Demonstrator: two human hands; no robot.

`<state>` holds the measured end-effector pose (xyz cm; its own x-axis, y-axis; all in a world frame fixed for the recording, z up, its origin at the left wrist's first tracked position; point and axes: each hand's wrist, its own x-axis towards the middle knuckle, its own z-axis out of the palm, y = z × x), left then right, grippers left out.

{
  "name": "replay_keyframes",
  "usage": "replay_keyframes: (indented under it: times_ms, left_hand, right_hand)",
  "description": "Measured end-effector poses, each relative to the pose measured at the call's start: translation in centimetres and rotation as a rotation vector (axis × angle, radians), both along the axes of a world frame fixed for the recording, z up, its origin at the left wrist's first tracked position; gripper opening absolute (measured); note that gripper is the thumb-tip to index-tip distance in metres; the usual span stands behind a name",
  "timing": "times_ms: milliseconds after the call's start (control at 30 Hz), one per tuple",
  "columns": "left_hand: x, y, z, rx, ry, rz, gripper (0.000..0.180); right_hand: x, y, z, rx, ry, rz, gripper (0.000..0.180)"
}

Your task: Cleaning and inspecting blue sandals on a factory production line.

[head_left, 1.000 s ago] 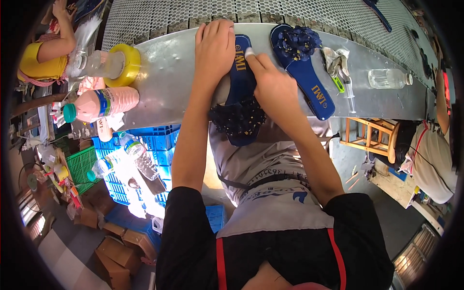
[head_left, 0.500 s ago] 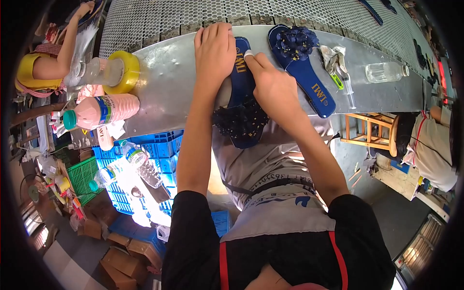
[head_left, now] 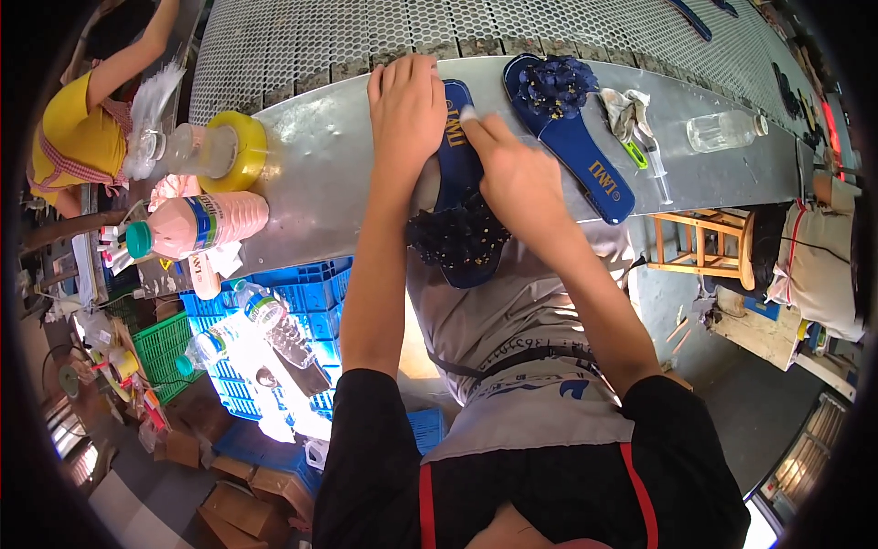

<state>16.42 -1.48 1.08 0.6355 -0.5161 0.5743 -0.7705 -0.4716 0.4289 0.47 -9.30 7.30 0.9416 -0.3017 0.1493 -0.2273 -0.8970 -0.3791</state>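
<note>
A dark blue slipper point(head_left: 457, 174) lies on the metal bench, its toe with black gold-flecked ruffles point(head_left: 457, 233) over the near edge. My left hand point(head_left: 409, 105) is closed on its left side near the heel, fingers together; the thumb is hidden. My right hand point(head_left: 519, 174) is over the slipper's right side, fingers curled and index pointing at the gold lettering on the insole. Something white point(head_left: 468, 113) shows at that fingertip; whether it is worn or held I cannot make out. A matching slipper point(head_left: 581, 151) with a blue flower lies to the right.
Right of the slippers are a crumpled cloth point(head_left: 626, 114), a green-handled cutter point(head_left: 635, 154), a syringe point(head_left: 658, 172) and a clear bottle point(head_left: 727, 132). At left stand a tape roll point(head_left: 249, 152) and a pink bottle point(head_left: 229, 220). A perforated metal belt point(head_left: 366, 32) runs behind; blue crates point(head_left: 315, 284) stand below.
The view has shifted slightly. My right fingertip has moved a little toward me along the insole, while my left hand keeps its place. At far left, a co-worker's arm and yellow sleeve have risen.
</note>
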Motion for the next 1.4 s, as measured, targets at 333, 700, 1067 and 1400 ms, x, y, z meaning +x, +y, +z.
replay_keyframes:
  times_ms: [333,700,1067,1400]
  left_hand:
    - [0.2,0.1,0.1,0.018,0.004,-0.017,0.023]
    - [0.1,0.1,-0.1,0.029,0.016,-0.025,0.023]
    - [0.8,0.6,-0.3,0.012,0.069,-0.045,0.026]
    - [-7.4,8.1,4.3,-0.533,0.786,0.081,0.029]
  right_hand:
    - [0.3,0.2,-0.2,0.001,-0.035,-0.018,0.049]
    - [3.1,-0.5,-0.3,-0.042,-0.037,-0.078,0.047]
    - [-6.1,-0.4,1.9,0.016,0.042,0.092,0.048]
    - [-18.8,-3.2,-0.1,0.489,-0.031,-0.017,0.035]
